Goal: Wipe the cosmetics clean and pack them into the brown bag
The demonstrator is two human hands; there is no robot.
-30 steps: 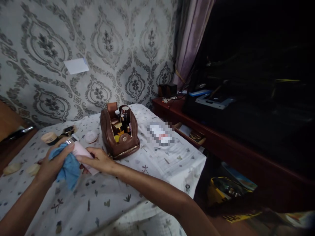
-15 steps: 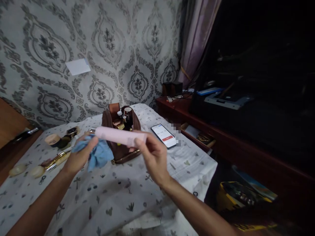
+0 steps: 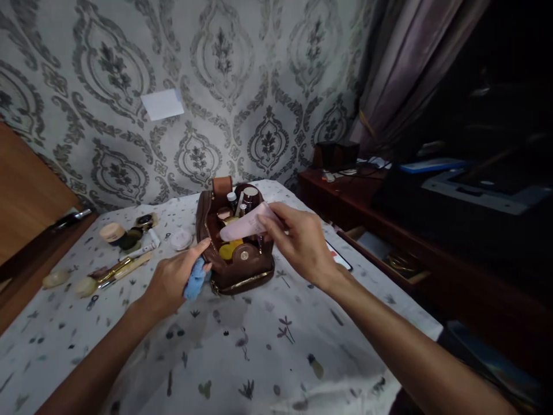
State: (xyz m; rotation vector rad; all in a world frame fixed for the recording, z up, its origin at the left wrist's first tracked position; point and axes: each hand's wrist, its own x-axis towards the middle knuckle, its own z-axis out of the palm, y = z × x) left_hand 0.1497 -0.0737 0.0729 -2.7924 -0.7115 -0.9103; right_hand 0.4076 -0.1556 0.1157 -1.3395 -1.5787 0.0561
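Note:
My right hand (image 3: 302,242) grips a pale pink tube (image 3: 245,225) and holds it over the open mouth of a brown leather pouch (image 3: 235,262). The pouch stands on a patterned tablecloth (image 3: 242,351) and is packed with small bottles and jars. My left hand (image 3: 173,279) is closed on a blue cloth (image 3: 195,279), and its thumb touches the pouch's left edge.
Left of the pouch lie small jars (image 3: 113,233), a white round lid (image 3: 181,238), gold-coloured sticks (image 3: 118,269) and pale round pieces (image 3: 55,278). A phone (image 3: 339,256) lies partly hidden behind my right hand. A dark red cabinet (image 3: 389,242) stands to the right.
My right hand has carried the pink tube from in front of me to the pouch's opening. My left hand with the blue cloth has let go of the tube and dropped beside the pouch.

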